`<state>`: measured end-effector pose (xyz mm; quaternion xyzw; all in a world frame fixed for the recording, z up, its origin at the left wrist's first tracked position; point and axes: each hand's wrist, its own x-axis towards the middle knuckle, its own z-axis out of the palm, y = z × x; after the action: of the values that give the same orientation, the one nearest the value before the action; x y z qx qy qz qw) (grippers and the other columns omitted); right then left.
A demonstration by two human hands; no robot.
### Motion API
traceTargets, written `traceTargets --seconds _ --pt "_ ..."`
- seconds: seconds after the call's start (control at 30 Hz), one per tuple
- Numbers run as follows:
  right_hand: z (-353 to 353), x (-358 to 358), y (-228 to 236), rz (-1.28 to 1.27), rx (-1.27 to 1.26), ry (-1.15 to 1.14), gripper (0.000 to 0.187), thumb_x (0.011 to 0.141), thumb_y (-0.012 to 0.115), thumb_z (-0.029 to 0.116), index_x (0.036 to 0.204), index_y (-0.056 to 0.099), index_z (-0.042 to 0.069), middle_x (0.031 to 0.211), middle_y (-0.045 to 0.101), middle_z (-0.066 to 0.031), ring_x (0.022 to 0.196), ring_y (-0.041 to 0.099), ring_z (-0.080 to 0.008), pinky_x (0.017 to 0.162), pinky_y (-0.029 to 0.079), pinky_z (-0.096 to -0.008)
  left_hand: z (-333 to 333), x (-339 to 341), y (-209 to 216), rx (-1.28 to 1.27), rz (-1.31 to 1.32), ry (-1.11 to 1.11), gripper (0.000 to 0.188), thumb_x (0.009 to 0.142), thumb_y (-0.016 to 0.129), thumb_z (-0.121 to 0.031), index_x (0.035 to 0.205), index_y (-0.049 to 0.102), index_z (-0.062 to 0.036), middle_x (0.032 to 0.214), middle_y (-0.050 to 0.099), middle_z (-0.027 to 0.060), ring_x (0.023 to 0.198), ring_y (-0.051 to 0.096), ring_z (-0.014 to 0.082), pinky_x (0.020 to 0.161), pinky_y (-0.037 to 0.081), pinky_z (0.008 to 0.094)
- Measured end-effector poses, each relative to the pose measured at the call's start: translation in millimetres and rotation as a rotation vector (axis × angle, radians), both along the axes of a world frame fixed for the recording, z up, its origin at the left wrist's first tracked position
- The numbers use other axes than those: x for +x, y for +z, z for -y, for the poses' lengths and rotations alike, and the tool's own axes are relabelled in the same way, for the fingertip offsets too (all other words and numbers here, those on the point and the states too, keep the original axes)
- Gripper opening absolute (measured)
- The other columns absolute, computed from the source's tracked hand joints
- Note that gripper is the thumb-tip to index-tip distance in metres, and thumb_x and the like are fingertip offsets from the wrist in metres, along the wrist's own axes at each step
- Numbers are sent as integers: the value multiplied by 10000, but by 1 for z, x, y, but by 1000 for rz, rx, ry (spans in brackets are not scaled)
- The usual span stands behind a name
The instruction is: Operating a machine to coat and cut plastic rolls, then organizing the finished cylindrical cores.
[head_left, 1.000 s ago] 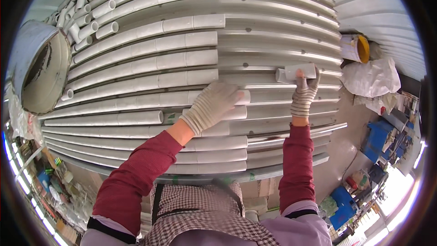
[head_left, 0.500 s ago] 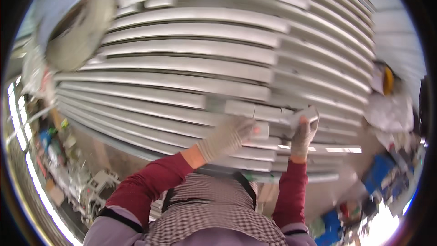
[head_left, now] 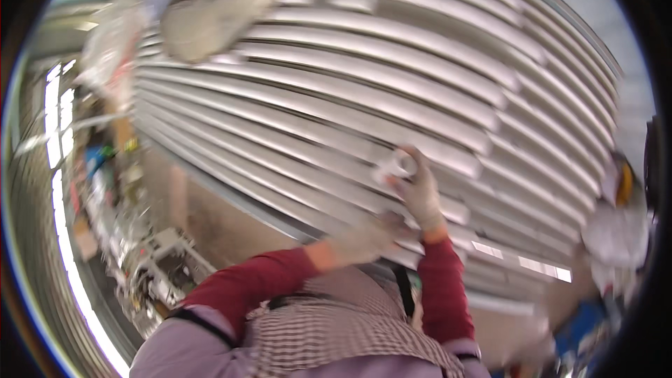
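My right hand point(head_left: 423, 199), in a pale glove, is closed around a short white hollow cylinder point(head_left: 397, 166), held up with its round open end showing. My left hand point(head_left: 360, 239), also gloved, is close to my right wrist and low over the near edge of the work surface. Motion smears its fingers, so I cannot make out their pose or whether they hold anything. Below both hands, long pale rounded strips point(head_left: 329, 105) lie side by side on a ridged grey surface point(head_left: 553, 147).
A large round tub point(head_left: 217, 17) leans at the far left on the strips. Short pale pieces point(head_left: 353, 3) lie beyond it. A clear plastic bag point(head_left: 112, 49) hangs at the left edge; a white bag point(head_left: 616, 234) sits at the right. A white metal frame point(head_left: 171, 259) stands on the floor at left.
The view has swung, shifting the tub and strips. My right hand has moved left with the white piece, its round end now showing. My left hand has drawn back from the strips toward my body.
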<state>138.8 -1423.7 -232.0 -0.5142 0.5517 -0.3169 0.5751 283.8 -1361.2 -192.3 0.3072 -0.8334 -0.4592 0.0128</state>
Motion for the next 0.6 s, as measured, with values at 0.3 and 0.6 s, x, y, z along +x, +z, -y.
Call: traceTargets --seconds 0.3,0.6 --pt "-111 -170 -28 -124 37 -846 512 845 680 64 1296 452 143 1012 555 -80 854 554 -173 769 530 -305 6 -15 -11 -71 -168 202 492 771 687 -120 1234 523 -114 1163 559 140 1043 551 333 903 459 443" --pt "-115 -197 -11 2 286 -1164 297 852 699 158 1081 584 7 787 614 -45 620 561 -77 495 483 -206 92 -1 -52 -583 141 54 297 793 655 -205 1069 584 -122 1084 589 41 1023 563 250 922 439 431"
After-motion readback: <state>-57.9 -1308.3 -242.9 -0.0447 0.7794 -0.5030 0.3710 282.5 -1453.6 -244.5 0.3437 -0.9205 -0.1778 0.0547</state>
